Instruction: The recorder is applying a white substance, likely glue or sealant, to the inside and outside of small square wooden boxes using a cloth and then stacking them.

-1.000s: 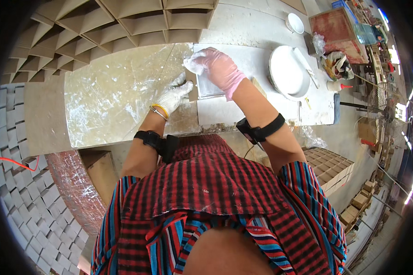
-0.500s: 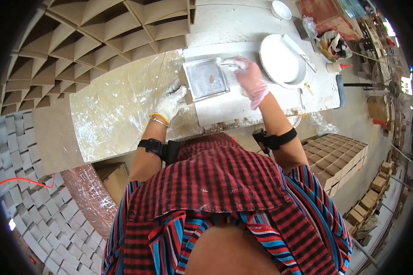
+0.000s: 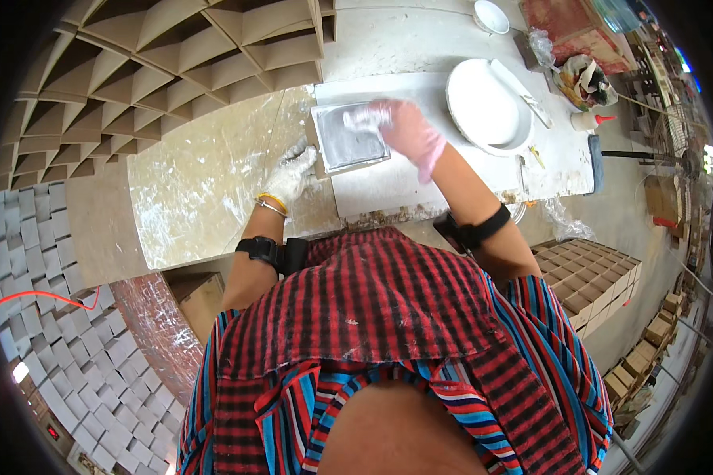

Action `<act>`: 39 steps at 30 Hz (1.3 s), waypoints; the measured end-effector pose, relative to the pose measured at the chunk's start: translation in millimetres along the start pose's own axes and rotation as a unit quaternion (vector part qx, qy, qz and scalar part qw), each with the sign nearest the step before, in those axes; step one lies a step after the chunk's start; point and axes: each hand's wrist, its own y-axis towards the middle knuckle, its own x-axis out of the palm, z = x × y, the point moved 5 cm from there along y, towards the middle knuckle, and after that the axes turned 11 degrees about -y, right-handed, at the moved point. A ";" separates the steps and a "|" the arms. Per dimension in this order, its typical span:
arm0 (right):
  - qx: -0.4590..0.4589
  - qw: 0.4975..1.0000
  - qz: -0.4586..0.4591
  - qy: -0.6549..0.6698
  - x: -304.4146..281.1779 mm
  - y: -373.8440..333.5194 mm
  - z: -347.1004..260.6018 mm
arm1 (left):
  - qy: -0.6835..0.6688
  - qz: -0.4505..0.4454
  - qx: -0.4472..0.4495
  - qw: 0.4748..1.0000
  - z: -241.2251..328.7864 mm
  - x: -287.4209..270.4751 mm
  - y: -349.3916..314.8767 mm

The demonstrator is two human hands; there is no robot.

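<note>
A shallow square panel (image 3: 342, 147), grey with whitish smears and a pale rim, lies on the bench on a thin brown board. My left hand (image 3: 295, 171), in a white glove, holds the board's left edge with bent fingers. My right hand (image 3: 412, 131), in a pink glove, is closed around a white-smeared tool (image 3: 364, 119) over the panel's upper right part. Motion blurs the tool, so its exact kind is unclear. Right of the panel stands a round white basin (image 3: 483, 111) of white material, with a long white-coated scraper (image 3: 521, 91) across its rim.
Brown divider grids (image 3: 174, 47) are stacked at the far left; another grid stack (image 3: 586, 277) stands low at the right. A white bowl (image 3: 491, 16), a red-tipped bottle (image 3: 586, 120) and a plastic bag (image 3: 585, 81) sit on the bench's right side. White blocks (image 3: 79, 340) fill the lower left.
My right hand has moved left with the tool, from the panel's right edge to over its surface. The brown spot on the panel no longer shows. My left hand stays at the edge.
</note>
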 end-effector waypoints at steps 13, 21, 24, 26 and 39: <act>-0.050 0.996 -0.040 0.062 12.8 7.1 -6.4 | 0.045 0.042 0.040 0.997 -3.8 -8.3 4.0; -0.068 0.965 -0.182 -0.177 34.6 -2.1 -30.7 | -0.016 0.071 0.000 0.997 -5.8 -1.2 -8.7; 0.004 0.970 -0.238 0.040 14.1 -6.0 -19.0 | -0.021 -0.006 0.053 0.998 -7.8 -4.9 -1.3; 0.110 0.958 -0.173 0.198 -10.1 -11.8 9.5 | -0.072 0.015 0.044 0.996 -15.1 -15.5 3.0; 0.131 0.835 0.069 0.530 -22.2 -78.1 127.8 | -0.131 -0.067 0.148 0.978 -3.4 33.4 -10.1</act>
